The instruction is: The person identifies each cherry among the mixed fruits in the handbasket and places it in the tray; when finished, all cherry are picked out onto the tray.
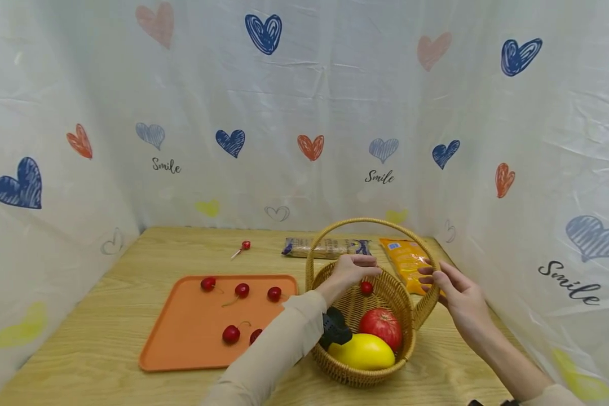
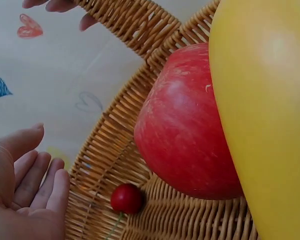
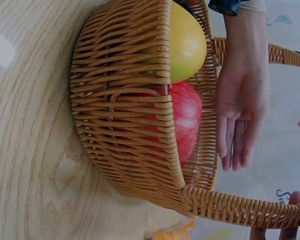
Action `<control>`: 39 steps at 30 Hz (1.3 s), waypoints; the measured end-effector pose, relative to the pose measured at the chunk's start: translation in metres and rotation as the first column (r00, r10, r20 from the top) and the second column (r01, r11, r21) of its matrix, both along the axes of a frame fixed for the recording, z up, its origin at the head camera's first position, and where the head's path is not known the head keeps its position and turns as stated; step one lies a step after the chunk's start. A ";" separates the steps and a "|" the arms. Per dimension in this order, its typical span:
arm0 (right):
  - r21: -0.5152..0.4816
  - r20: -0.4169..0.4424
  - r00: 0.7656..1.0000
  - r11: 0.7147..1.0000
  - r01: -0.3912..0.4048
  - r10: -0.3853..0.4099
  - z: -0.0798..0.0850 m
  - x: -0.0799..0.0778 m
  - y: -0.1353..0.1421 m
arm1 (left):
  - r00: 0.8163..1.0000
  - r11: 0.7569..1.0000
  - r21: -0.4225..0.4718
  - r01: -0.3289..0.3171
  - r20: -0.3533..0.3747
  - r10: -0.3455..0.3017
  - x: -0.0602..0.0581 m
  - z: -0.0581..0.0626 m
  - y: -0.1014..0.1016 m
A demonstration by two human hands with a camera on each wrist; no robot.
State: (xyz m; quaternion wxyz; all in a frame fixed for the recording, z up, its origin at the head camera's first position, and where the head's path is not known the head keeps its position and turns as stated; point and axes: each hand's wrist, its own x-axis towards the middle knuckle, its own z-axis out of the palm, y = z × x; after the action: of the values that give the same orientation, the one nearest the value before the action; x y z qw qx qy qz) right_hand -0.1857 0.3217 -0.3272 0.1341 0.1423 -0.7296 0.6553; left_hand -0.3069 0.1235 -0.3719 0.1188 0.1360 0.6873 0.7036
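Observation:
A wicker basket (image 1: 365, 379) stands on the wooden table, its handle (image 1: 370, 221) raised. My right hand (image 1: 462, 296) holds the right side of that handle, thumb in front and fingers behind. Over the basket's far part is my left hand (image 1: 352, 273), fingers extended and nothing in them. Inside the basket lie a red apple (image 1: 380, 326), a smooth yellow oval fruit (image 1: 362, 351) and a cherry (image 1: 366, 288). The left wrist view shows the cherry (image 2: 127, 198) with its green stem, below the apple (image 2: 190, 125). A black wrist camera hides the basket's left inside.
An orange tray (image 1: 193, 321) at the left holds several cherries (image 1: 241, 290), one partly behind my left sleeve. Farther back lie a red lollipop (image 1: 246, 245), a long clear-and-blue packet (image 1: 330, 248) and an orange bag (image 1: 403, 259). A heart-printed curtain (image 1: 284, 186) encloses the table.

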 end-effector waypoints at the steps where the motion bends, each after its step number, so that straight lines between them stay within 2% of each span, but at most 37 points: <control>1: -0.007 0.002 1.000 1.000 0.000 0.000 0.000 0.000 -0.001 | 1.000 1.000 -0.002 -0.002 0.003 0.002 -0.001 -0.001 0.000; 6: -0.007 0.019 1.000 1.000 0.013 -0.013 0.001 -0.001 -0.002 | 1.000 1.000 -0.022 -0.020 -0.003 0.020 -0.004 -0.003 0.002; 14: -0.027 0.036 0.999 0.999 0.016 -0.015 0.000 0.001 -0.003 | 0.999 0.995 -0.085 -0.046 -0.014 0.045 -0.008 -0.015 0.005; 22: -0.017 0.063 0.996 0.998 0.057 -0.055 -0.002 0.003 -0.005 | 0.997 0.990 -0.124 -0.073 -0.038 0.069 -0.015 -0.023 0.008; 29: 0.005 0.075 0.994 0.997 0.074 -0.074 0.001 0.004 -0.008 | 0.996 0.988 -0.130 -0.077 -0.054 0.071 -0.019 -0.024 0.009; 32: 0.006 0.075 0.994 0.997 0.074 -0.074 0.002 0.004 -0.008 | 0.997 0.986 -0.156 -0.061 -0.047 0.055 -0.019 -0.026 0.009; 35: 0.013 0.075 0.994 0.997 0.073 -0.074 0.003 0.004 -0.007 | 0.999 0.975 -0.221 -0.021 -0.031 0.015 -0.018 -0.028 0.009; 39: 0.014 0.073 0.995 0.998 0.069 -0.070 0.003 0.003 -0.005 | 0.997 0.933 -0.351 0.076 0.016 -0.075 -0.014 -0.029 0.007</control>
State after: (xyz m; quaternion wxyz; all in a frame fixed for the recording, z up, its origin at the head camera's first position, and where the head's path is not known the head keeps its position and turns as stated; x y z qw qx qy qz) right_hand -0.1831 0.3165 -0.3245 0.1292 0.0934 -0.7423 0.6509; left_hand -0.3211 0.1303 -0.4009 0.1690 0.1380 0.7961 0.5645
